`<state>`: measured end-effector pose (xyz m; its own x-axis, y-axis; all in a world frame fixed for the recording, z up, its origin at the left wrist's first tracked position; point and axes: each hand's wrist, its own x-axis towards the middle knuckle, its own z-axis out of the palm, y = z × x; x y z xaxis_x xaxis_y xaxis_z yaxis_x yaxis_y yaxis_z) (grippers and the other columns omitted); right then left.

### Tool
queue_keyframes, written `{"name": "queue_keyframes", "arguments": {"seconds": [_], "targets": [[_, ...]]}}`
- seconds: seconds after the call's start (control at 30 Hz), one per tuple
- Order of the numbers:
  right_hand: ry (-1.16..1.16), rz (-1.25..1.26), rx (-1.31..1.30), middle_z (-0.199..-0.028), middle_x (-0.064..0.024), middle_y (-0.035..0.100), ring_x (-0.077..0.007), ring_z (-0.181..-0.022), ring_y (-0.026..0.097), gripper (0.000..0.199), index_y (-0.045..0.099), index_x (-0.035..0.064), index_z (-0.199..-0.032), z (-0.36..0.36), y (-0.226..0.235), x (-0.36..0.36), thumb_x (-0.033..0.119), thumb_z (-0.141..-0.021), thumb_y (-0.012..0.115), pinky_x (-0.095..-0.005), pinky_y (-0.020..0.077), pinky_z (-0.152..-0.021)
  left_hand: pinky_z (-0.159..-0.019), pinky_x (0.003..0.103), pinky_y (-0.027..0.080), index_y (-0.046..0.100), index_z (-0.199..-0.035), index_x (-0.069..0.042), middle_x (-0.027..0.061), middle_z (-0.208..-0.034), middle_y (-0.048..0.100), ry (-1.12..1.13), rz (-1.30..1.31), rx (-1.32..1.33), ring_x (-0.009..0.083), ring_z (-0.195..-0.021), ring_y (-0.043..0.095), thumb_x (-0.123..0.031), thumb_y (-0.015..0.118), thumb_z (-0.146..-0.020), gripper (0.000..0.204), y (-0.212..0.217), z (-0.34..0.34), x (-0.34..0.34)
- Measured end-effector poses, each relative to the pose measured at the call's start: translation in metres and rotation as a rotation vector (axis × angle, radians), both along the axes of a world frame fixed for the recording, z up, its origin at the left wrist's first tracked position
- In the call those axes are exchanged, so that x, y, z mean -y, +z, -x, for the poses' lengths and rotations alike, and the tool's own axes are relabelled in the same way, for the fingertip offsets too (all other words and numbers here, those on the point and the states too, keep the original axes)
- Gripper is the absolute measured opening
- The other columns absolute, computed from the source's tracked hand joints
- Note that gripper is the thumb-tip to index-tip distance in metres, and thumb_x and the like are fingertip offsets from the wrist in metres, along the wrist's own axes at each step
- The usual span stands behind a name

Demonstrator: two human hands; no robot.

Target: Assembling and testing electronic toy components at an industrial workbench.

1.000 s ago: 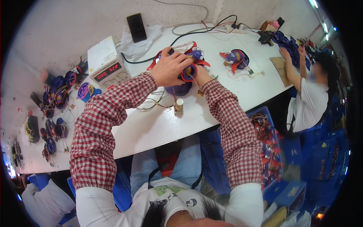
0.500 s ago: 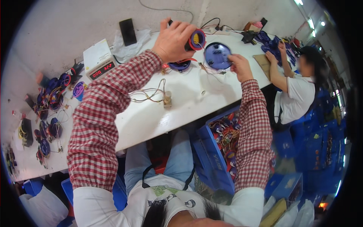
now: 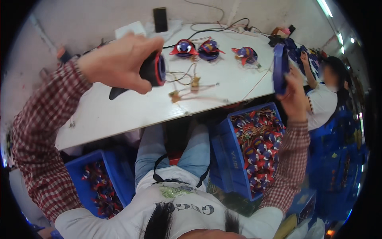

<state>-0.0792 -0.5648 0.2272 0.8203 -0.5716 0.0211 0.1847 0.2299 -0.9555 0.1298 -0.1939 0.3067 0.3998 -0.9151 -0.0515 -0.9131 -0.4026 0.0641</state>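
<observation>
My left hand (image 3: pixel 123 63), smeared by motion, grips a black cup-shaped housing (image 3: pixel 150 71) with a red and blue rim above the table. A curved black tip (image 3: pixel 118 93) shows below that hand. At the right, the fingers of my right hand (image 3: pixel 293 93) are closed on a round blue-purple lid (image 3: pixel 280 68), seen almost edge-on. Between the hands, three red, purple and white units (image 3: pixel 184 48) (image 3: pixel 209 49) (image 3: pixel 246 55) rest toward the back of the table. Nearer to me are small tan connectors (image 3: pixel 195 84) on thin wires.
The white table (image 3: pixel 131 123) runs along a wall. A black phone (image 3: pixel 160 20) leans at the back. Blue crates of red and purple units stand by my right leg (image 3: pixel 234 159) and left leg (image 3: pixel 109 159). A co-worker (image 3: pixel 324 99) sits at the right near purple parts.
The view has shifted. My left hand has moved left and lower with the black housing. My right hand has moved right, and the lid, earlier face-on, is now edge-on.
</observation>
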Motion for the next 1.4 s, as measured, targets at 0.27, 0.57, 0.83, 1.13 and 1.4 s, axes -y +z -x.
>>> {"name": "queue_keyframes", "arguments": {"seconds": [0.27,0.57,0.83,1.13,1.4], "targets": [[0.458,-0.150,-0.316,-0.076,-0.0099,0.059,-0.0146,-0.051,0.058,0.019,0.055,-0.0020,-0.098,-0.087,-0.145,-0.182,0.014,-0.090,0.060,-0.0246,0.0513,-0.046,-0.059,0.030,0.050,0.057,-0.099,-0.002,0.0105,-0.084,0.063,0.450,-0.377,-0.635,0.0212,-0.067,0.059,-0.043,0.075,-0.065,0.057,-0.134,-0.099,-0.078],[0.324,0.043,-0.446,-0.077,-0.0126,0.057,-0.0152,-0.050,0.056,0.026,0.053,-0.0064,-0.099,-0.142,-0.194,-0.207,0.016,-0.088,0.062,-0.0240,0.0499,-0.045,-0.052,0.031,0.053,0.058,-0.105,-0.001,0.0104,-0.087,0.063,0.691,-0.325,-1.099,0.0204,-0.064,0.060,-0.051,0.067,-0.076,0.059,-0.205,-0.173,-0.119],[-0.056,0.702,-0.320,-0.101,-0.0150,0.051,-0.0162,-0.073,0.053,0.053,0.045,-0.0015,-0.121,-0.119,-0.209,-0.146,0.023,-0.082,0.071,-0.0233,0.0463,-0.061,-0.057,0.030,0.056,0.054,-0.118,0.000,0.0168,-0.097,0.062,0.782,-0.166,-0.953,0.0233,-0.065,0.064,-0.070,0.047,-0.083,0.078,-0.194,-0.179,-0.140],[0.142,0.623,-0.368,-0.099,-0.0108,0.053,-0.0127,-0.070,0.053,0.035,0.056,-0.0006,-0.109,-0.167,-0.170,-0.126,0.015,-0.082,0.071,-0.0206,0.0455,-0.056,-0.058,0.027,0.044,0.057,-0.110,-0.003,0.0056,-0.074,0.058,0.523,0.509,-0.287,0.0148,-0.063,0.054,-0.022,0.065,-0.086,0.031,-0.194,-0.093,-0.120],[0.365,0.619,-0.060,-0.088,-0.0058,0.055,-0.0115,-0.061,0.052,0.022,0.061,-0.0010,-0.097,-0.169,-0.147,-0.200,0.011,-0.082,0.071,-0.0204,0.0435,-0.048,-0.066,0.045,0.050,0.049,-0.112,0.000,0.0184,-0.079,0.066,0.561,0.671,-0.216,0.0396,-0.072,0.063,-0.031,0.056,-0.089,0.039,-0.282,-0.029,-0.023]]}}
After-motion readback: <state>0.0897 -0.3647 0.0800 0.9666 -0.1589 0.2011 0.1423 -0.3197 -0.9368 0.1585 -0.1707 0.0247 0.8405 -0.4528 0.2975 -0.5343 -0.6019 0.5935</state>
